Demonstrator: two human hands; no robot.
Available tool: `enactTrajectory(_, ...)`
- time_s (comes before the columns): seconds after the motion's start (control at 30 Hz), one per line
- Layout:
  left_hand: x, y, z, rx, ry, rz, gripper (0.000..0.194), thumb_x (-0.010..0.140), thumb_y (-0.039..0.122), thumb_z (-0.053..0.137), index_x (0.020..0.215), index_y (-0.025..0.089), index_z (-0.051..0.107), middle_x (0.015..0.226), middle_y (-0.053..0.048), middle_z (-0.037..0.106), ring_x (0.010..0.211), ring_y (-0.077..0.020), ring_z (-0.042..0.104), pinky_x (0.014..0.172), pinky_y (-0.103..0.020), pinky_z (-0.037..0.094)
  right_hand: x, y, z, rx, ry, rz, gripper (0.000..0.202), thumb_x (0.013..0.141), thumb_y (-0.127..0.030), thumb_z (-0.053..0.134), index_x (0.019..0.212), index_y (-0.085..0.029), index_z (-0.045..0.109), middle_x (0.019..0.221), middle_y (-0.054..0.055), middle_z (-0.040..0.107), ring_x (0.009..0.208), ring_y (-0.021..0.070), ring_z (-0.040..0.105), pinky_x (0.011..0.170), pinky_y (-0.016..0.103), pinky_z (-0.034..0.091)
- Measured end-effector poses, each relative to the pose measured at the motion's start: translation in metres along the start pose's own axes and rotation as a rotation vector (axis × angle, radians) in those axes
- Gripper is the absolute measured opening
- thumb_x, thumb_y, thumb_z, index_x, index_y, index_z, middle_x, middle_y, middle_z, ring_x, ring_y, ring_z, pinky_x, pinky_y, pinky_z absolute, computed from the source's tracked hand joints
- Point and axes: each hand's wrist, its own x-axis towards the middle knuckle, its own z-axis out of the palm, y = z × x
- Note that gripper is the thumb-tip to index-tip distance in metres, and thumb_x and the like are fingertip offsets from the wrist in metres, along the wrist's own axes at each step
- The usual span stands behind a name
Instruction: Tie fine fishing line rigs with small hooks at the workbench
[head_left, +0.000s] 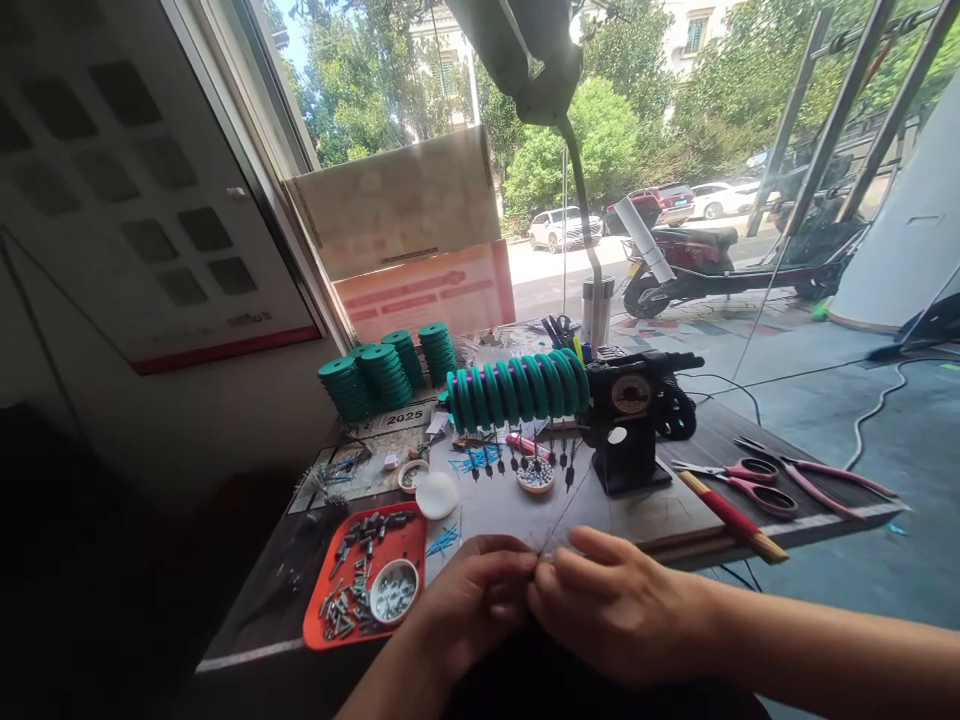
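My left hand point(476, 590) and my right hand point(600, 595) meet at the front edge of the table, fingertips pinched close together. A thin dark line point(568, 497) runs up from between them toward the green spools point(517, 390) on the black winding device point(626, 400). Both hands pinch this line or something small at its end, too small to make out. Several dark weights point(501, 466) hang on lines below the spools. Behind my hands is a small bowl of silvery beads point(535, 475).
A red tray point(322, 590) with metal parts and a white cup point(394, 591) lies left. Stacked green spools point(386, 375) stand behind. Scissors point(757, 485), pliers point(825, 475) and a red-handled stick point(731, 515) lie right. A lamp point(551, 85) hangs above.
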Motion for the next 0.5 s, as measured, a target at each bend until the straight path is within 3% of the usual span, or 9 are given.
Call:
enactTrajectory(0.07, 0.0, -0.003, 0.0, -0.007, 0.007, -0.006, 0.022, 0.049, 0.022, 0.071, 0.057, 0.016, 0.052, 0.045, 0.01, 0.036, 0.039, -0.0011, 0.025, 0.038, -0.015, 0.015, -0.003, -0.005, 0.006, -0.032, 0.011, -0.01, 0.027, 0.084, -0.004, 0.037, 0.074, -0.011, 0.061, 0.074, 0.005, 0.059, 0.063, 0.0148, 0.043, 0.06, 0.031, 0.033)
enactTrajectory(0.17, -0.004, -0.005, 0.002, 0.047, 0.023, 0.052, 0.017, 0.055, 0.022, 0.072, 0.057, 0.014, 0.057, 0.045, 0.008, 0.04, 0.039, -0.0023, 0.029, 0.04, -0.017, 0.018, 0.0, -0.01, 0.01, 0.101, -0.048, 0.042, 0.021, 0.082, -0.005, 0.042, 0.077, -0.012, 0.061, 0.07, 0.003, 0.059, 0.065, 0.0154, 0.043, 0.059, 0.03, 0.033)
enactTrajectory(0.23, -0.007, -0.006, 0.002, 0.19, 0.039, 0.199, 0.012, 0.059, 0.019, 0.073, 0.058, 0.013, 0.062, 0.051, 0.004, 0.05, 0.044, -0.0049, 0.037, 0.042, -0.018, 0.024, 0.004, -0.011, 0.008, 0.306, -0.072, 0.139, 0.017, 0.08, -0.006, 0.046, 0.074, -0.014, 0.06, 0.066, 0.002, 0.059, 0.064, 0.0152, 0.044, 0.058, 0.028, 0.034)
enactTrajectory(0.3, -0.009, -0.007, 0.001, 0.501, 0.068, 0.489, 0.006, 0.066, 0.016, 0.07, 0.063, 0.014, 0.066, 0.065, -0.001, 0.06, 0.057, -0.0098, 0.05, 0.049, -0.02, 0.033, 0.011, -0.008, 0.004, 0.557, -0.034, 0.329, 0.018, 0.08, -0.01, 0.049, 0.067, -0.016, 0.059, 0.064, 0.001, 0.059, 0.064, 0.0143, 0.046, 0.059, 0.025, 0.036)
enactTrajectory(0.37, -0.008, -0.012, -0.003, 0.873, 0.149, 0.872, 0.007, 0.076, 0.012, 0.061, 0.071, 0.015, 0.066, 0.079, -0.004, 0.064, 0.07, -0.0139, 0.058, 0.058, -0.021, 0.041, 0.022, 0.001, 0.001, 0.842, 0.015, 0.64, 0.018, 0.081, -0.016, 0.054, 0.065, -0.016, 0.06, 0.063, 0.001, 0.058, 0.063, 0.0134, 0.048, 0.06, 0.023, 0.038)
enactTrajectory(0.43, -0.005, -0.018, -0.007, 1.158, 0.315, 1.226, 0.015, 0.082, 0.007, 0.052, 0.08, 0.014, 0.065, 0.083, -0.007, 0.065, 0.072, -0.0155, 0.062, 0.063, -0.022, 0.045, 0.033, 0.014, 0.0, 1.096, 0.005, 0.93, 0.013, 0.077, -0.022, 0.058, 0.067, -0.016, 0.062, 0.063, 0.0, 0.058, 0.063, 0.0132, 0.051, 0.062, 0.024, 0.04)
enactTrajectory(0.5, -0.002, -0.023, -0.01, 1.365, 0.502, 1.478, 0.018, 0.084, 0.003, 0.048, 0.083, 0.011, 0.065, 0.082, -0.01, 0.065, 0.069, -0.0157, 0.063, 0.063, -0.023, 0.047, 0.044, 0.029, 0.004, 1.227, -0.044, 1.05, 0.01, 0.074, -0.02, 0.058, 0.067, -0.014, 0.061, 0.061, -0.001, 0.058, 0.061, 0.0124, 0.052, 0.062, 0.024, 0.042)
